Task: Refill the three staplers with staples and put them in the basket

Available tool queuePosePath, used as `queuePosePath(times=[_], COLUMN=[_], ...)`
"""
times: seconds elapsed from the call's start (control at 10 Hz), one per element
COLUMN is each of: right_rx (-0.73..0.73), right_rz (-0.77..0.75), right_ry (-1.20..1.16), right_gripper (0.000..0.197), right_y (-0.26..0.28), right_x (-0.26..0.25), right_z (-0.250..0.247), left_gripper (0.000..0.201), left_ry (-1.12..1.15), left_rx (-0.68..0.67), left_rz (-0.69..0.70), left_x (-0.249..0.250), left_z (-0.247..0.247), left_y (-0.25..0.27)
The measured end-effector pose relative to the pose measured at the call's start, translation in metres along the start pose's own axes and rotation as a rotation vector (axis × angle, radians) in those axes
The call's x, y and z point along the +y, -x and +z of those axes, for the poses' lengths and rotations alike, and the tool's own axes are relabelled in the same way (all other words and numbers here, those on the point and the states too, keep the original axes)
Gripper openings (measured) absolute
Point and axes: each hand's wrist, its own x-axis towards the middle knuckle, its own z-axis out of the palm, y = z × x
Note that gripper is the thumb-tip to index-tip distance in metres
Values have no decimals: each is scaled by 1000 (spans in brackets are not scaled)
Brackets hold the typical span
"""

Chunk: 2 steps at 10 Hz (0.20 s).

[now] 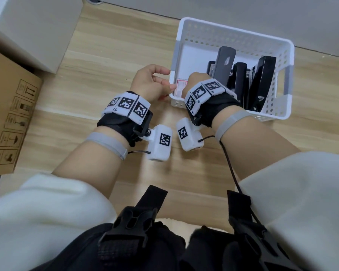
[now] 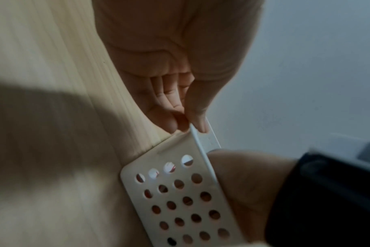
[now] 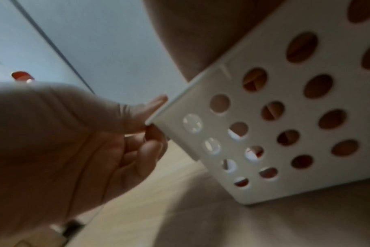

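A white perforated basket stands on the wooden surface at the upper right. Three black staplers lie inside it, side by side. A small white staple box with a red label sits in the basket's near-left corner. My left hand pinches the rim at that corner, thumb inside and fingers outside, as the left wrist view shows. My right hand reaches down into the basket beside the staple box. Its fingers are hidden behind the basket wall.
A cardboard box with handling symbols stands at the left edge. A pale cabinet is behind it. A grey wall runs along the back. Bare wood lies left of and in front of the basket.
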Motion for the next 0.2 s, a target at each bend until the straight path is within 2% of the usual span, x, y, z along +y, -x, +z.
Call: queuePosePath(times=[0.1,0.2], right_rx=[-53,35], right_rz=[24,56], right_ry=[24,-104], right_gripper=[35,24], right_y=[2,7], right_x=[-2,3], right_z=[-5,-10], left_gripper=[31,31], left_ry=[-25,-73], left_rx=[31,83], left_rz=[14,42], left_x=[1,-2], left_z=[3,7], left_y=[1,3])
